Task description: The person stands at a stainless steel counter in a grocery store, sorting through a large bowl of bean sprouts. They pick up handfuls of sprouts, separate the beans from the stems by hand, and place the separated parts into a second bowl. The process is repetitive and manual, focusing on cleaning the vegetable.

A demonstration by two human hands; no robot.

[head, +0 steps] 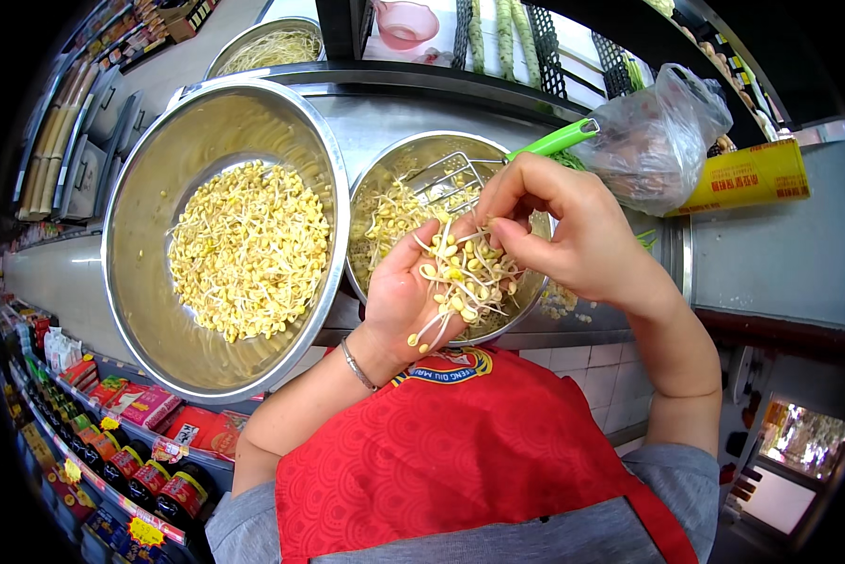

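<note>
My left hand is palm up, cradling a loose handful of soybean sprouts with yellow heads and white stems. Over that handful, my right hand has its thumb and fingertips pinched together, apparently on a single sprout. Both hands are above a perforated steel bowl with more sprouts in it. A wire-headed utensil with a green handle rests across that bowl, partly hidden behind my right hand. To the left stands a larger steel basin, its bottom covered with soybean sprouts.
Behind the bowls runs a steel counter below a dark-framed shelf holding long vegetables. A filled plastic bag and a yellow roll lie at right. Another sprout bowl stands at the back. Stocked shelves flank the left.
</note>
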